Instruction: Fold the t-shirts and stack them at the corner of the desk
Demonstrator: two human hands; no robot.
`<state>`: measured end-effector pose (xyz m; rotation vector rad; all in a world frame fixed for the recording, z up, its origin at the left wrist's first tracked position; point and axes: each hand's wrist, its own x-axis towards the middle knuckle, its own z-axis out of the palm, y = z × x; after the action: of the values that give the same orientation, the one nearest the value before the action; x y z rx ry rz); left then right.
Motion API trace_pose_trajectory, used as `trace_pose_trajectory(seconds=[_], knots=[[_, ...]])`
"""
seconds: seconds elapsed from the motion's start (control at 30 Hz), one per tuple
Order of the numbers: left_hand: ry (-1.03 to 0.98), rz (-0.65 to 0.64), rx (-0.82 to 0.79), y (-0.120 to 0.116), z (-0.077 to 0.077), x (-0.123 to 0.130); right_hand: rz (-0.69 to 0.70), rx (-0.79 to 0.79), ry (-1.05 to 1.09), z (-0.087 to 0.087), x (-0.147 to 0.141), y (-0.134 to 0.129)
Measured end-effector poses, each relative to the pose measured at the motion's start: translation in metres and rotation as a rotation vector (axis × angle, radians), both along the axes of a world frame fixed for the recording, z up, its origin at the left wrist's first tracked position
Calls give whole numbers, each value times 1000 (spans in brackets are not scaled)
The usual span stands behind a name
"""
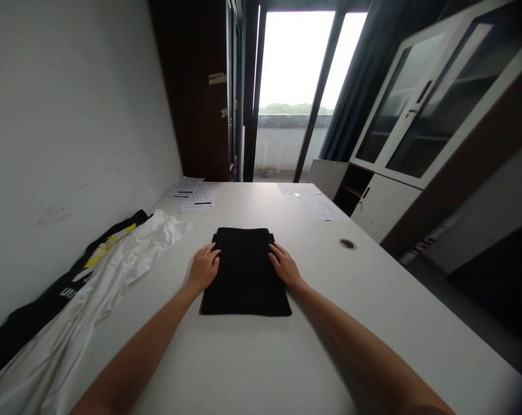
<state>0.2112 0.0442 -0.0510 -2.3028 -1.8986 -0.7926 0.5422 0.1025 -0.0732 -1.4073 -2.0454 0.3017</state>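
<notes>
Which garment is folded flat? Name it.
The black garment under left hand and right hand; the white garment and yellow-printed black one lie loose.

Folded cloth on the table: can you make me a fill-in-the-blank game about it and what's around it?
The folded cloth is coloured ____.
The left hand touches its left side, the right hand its ____ side.
The white cloth lies to the ____ of it.
The dark cloth by the wall has a bright ____ patch.
Missing words: black; right; left; yellow.
</notes>
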Motion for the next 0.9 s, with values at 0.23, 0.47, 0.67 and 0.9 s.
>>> trace_pose_trajectory(seconds=[0.23,0.47,0.67,0.9], knots=[[82,-135,-73,-43,9,52,254,118,-120,34,-7,-62],[199,-352,-204,-51,1,37,450,-23,-264,31,-15,-68],[183,-275,-197,-52,-7,17,283,-29,-296,32,-9,-63],[161,-269,-80,-68,0,43,477,4,-284,38,-35,-82]])
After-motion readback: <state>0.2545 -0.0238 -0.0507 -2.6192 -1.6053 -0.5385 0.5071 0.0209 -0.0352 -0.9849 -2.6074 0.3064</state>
